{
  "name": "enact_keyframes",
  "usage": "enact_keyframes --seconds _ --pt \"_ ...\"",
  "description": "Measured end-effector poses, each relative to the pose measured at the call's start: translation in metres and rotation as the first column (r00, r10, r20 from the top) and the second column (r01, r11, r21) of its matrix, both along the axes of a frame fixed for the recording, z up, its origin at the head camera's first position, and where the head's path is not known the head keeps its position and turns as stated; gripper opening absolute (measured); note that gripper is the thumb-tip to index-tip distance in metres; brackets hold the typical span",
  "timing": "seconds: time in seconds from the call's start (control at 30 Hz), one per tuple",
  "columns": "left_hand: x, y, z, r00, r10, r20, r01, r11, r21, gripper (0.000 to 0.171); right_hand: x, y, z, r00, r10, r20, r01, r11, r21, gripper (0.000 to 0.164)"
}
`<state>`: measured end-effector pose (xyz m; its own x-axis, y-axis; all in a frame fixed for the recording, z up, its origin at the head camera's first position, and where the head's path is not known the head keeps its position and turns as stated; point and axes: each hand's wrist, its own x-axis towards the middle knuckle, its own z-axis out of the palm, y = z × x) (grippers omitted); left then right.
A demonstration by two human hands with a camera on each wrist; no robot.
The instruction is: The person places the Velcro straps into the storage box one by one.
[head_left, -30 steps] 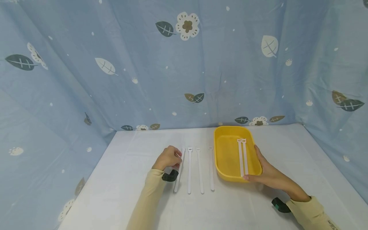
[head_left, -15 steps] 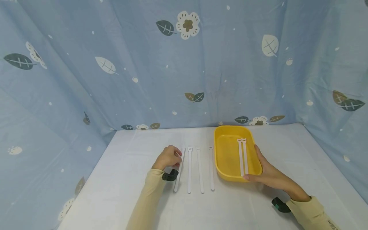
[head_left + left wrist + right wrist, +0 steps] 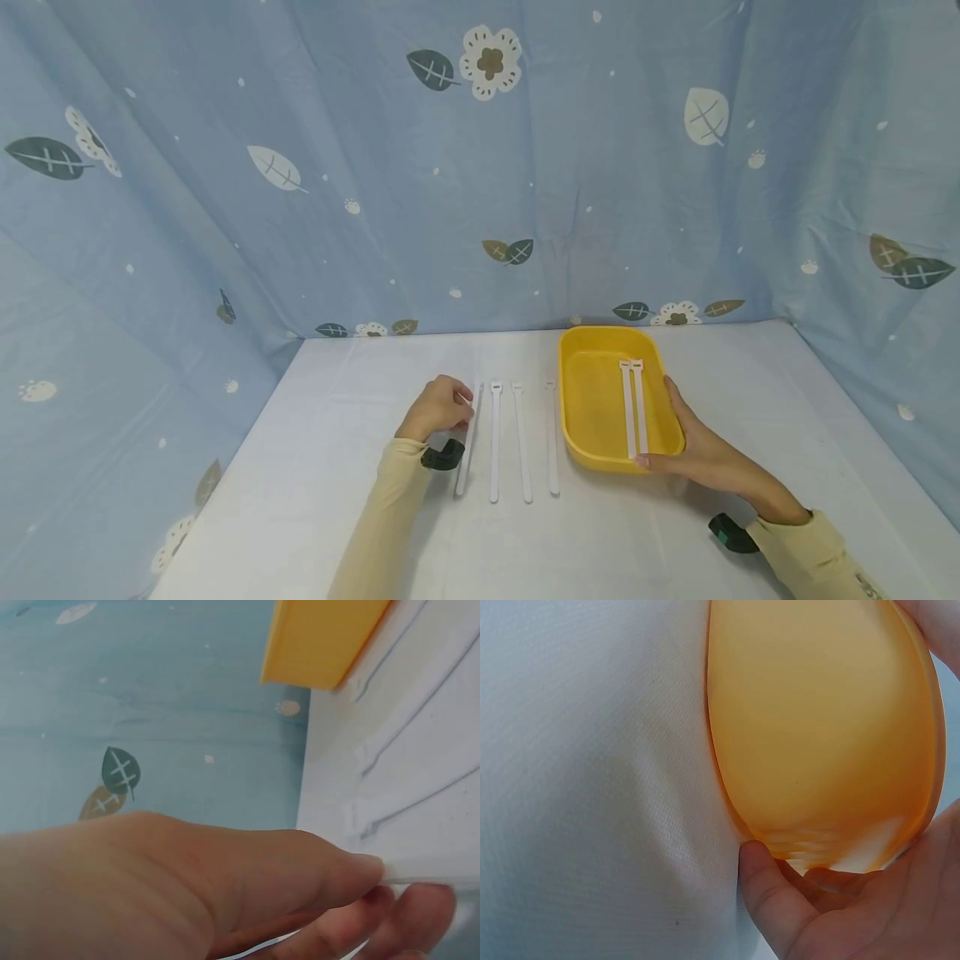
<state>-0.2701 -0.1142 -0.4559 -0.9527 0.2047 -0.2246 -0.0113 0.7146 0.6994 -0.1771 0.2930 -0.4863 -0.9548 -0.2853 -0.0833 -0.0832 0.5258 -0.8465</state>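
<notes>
In the head view, my left hand (image 3: pixel 441 406) pinches a flat white cable tie (image 3: pixel 466 461) near its upper end. The left wrist view shows thumb and fingertips meeting on the tie's thin edge (image 3: pixel 420 880); the fingers hide part of it. To its right lie three more white ties, the nearest being a slot-headed tie (image 3: pixel 495 450). A yellow plastic basin (image 3: pixel 592 417) stands right of them, with two white ties (image 3: pixel 634 408) side by side inside. My right hand (image 3: pixel 697 450) grips the basin's near right corner, thumb at the front rim and fingers along the right wall.
A white cloth (image 3: pixel 300 517) covers the table. Behind and at both sides hangs a blue curtain (image 3: pixel 390 208) printed with leaves and flowers. The basin's far end stands close to the back curtain. A dark wrist camera (image 3: pixel 444 456) sits on the left wrist.
Both hands keep their holds and places. The pinched cable tie's lower end has shifted very slightly away from me; the head view has tilted a little.
</notes>
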Motion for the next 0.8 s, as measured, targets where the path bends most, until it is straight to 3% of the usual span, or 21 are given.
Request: enact_keyframes --seconds 0.2,0.8 --pt "-0.0016 -0.0018 0.0004 0.999 0.017 -0.050 -0.015 0.999 0.037 0.028 -0.0001 -0.0005 0.0000 1.000 0.002 -0.006 -0.002 1.000 -0.002 0.130" --pt "-0.0006 -0.0026 0.0053 0.996 0.056 -0.064 -0.047 0.989 0.138 0.032 0.0016 -0.0024 0.0023 1.000 -0.002 -0.004 0.002 1.000 -0.009 0.130"
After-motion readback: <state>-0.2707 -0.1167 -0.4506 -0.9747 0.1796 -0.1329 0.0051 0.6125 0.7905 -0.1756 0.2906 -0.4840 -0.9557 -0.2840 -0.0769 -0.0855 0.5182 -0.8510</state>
